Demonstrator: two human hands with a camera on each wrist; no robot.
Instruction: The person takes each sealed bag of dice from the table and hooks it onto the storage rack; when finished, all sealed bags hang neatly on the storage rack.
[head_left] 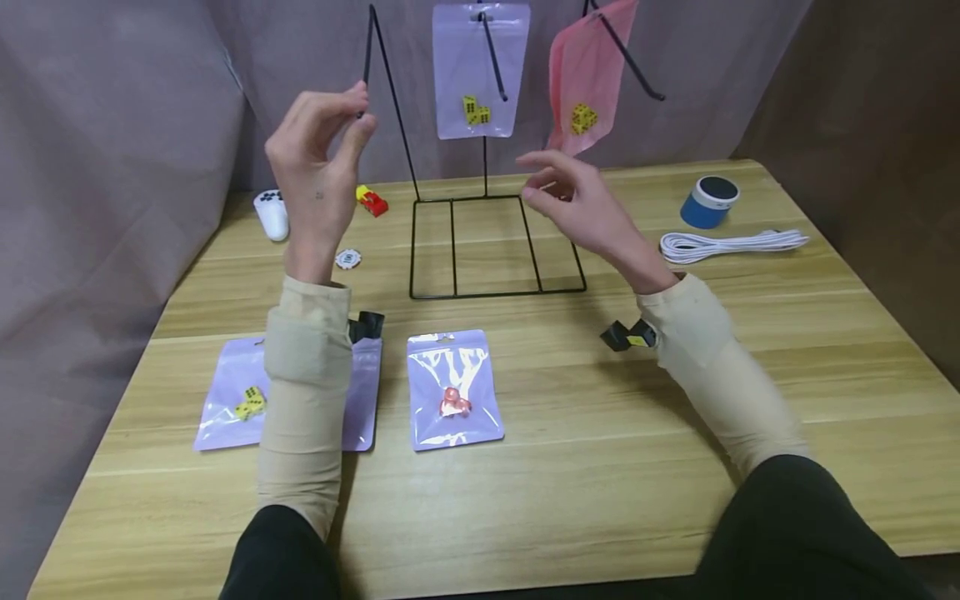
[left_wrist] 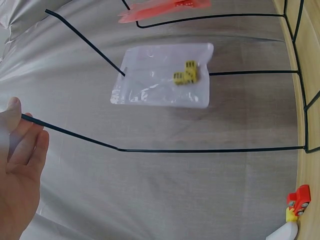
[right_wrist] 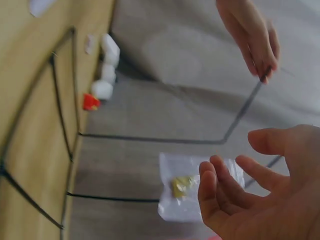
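Pinched between thumb and fingertips of the left hand (head_left: 318,158) is the tip of the left hook (head_left: 367,50) of a black wire rack (head_left: 487,250); that grip is closed on the wire, as is also seen from the left wrist, where the fingers (left_wrist: 25,145) lie against the thin rod. Nothing is held by the right hand (head_left: 577,204): its fingers are loosely spread and slightly curled, raised above the rack's base and just in front of the pink bag (head_left: 588,75). On the middle hook a clear bag with yellow dice (head_left: 480,71) is hung; the pink bag, also with yellow dice, is hung on the right hook. On the bench (head_left: 600,467), near the forearms, two more bags are laid flat: one with yellow dice (head_left: 232,400), partly covered by the left sleeve, and one with a red piece (head_left: 453,387).
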